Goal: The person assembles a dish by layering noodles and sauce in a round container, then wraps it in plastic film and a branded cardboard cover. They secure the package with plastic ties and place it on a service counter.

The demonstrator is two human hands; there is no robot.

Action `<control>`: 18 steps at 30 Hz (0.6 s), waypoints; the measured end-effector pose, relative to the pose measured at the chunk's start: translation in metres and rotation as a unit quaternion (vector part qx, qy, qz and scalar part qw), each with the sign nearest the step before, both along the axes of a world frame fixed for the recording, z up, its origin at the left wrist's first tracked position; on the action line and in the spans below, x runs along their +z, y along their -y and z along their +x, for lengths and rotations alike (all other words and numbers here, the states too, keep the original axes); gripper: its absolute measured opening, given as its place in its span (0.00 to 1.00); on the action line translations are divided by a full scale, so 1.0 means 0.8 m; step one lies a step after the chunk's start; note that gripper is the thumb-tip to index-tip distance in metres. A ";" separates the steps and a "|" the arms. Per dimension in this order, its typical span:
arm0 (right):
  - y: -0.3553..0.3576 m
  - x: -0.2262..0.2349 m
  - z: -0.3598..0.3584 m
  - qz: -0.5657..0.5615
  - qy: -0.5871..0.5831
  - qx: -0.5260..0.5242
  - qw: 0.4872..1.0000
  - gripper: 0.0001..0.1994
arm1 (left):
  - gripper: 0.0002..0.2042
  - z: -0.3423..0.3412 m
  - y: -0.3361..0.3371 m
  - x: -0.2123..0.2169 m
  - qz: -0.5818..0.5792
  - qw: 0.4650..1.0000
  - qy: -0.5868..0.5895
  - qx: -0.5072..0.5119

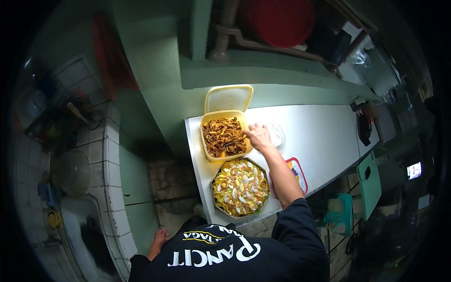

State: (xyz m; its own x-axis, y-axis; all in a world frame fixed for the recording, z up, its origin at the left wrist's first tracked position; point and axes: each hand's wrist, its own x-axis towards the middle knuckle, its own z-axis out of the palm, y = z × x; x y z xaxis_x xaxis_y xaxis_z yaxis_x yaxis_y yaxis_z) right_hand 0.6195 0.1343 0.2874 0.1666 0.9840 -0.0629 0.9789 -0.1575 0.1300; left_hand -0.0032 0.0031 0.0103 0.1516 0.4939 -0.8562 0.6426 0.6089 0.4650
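Note:
My right hand (257,137) reaches over the right edge of a yellow plastic container (205,149) filled with brown cooked rings and strips of food (221,131). Its fingers are closed around the end of a thin dark utensil (232,141), whose other end rests among the pieces; its exact kind is hard to make out. Just nearer to me sits an octagonal tray (213,199) of yellow noodles topped with egg slices, rings and chopped greens (239,185). Low beside my body, my left hand (161,236) hangs with curled fingers and no visible object in it.
The container's lid (229,97) leans upright against the green wall behind. A round clear tub (276,135) and a red-rimmed box (297,173) lie right of my forearm on the white table (319,136). Left are a tiled counter and sink (89,225); right, a teal stool (339,211).

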 end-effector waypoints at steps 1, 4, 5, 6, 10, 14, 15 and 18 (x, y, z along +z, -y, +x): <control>0.002 0.004 0.013 0.021 0.021 0.001 1.000 0.10 | 0.13 -0.008 0.004 -0.007 -0.001 1.000 -0.017 -0.005; 0.012 0.010 0.040 0.053 -0.004 -0.041 0.998 0.09 | 0.14 -0.024 0.011 -0.026 -0.059 0.998 0.012 -0.011; 0.016 0.008 0.042 0.066 -0.016 -0.066 0.996 0.09 | 0.14 -0.025 0.010 -0.030 -0.026 0.998 0.033 -0.037; 0.018 0.004 0.040 0.036 -0.025 -0.109 0.993 0.09 | 0.14 -0.024 0.009 -0.034 -0.020 0.998 0.021 -0.058; 0.030 -0.021 -0.002 -0.016 -0.070 -0.187 0.980 0.10 | 0.15 0.001 -0.013 -0.033 -0.009 1.000 0.013 0.005; 0.062 -0.011 -0.030 0.015 -0.074 -0.142 0.987 0.09 | 0.15 0.033 -0.041 -0.023 -0.045 0.998 0.036 0.014; 0.073 -0.003 -0.030 0.042 -0.074 -0.132 0.988 0.09 | 0.15 0.037 -0.045 -0.021 -0.046 0.998 0.033 -0.002; 0.104 0.023 -0.023 0.130 -0.108 -0.165 0.972 0.10 | 0.15 0.042 -0.053 -0.018 -0.084 0.996 0.014 -0.003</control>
State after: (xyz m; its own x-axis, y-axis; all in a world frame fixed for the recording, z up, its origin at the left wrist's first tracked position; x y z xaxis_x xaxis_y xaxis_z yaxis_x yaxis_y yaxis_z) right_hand 0.6007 0.0509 0.3056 0.4864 0.8666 0.1119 0.8695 -0.4674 -0.1597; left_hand 0.0306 0.0455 -0.0043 0.1791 0.3434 -0.9219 0.6355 0.6750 0.3749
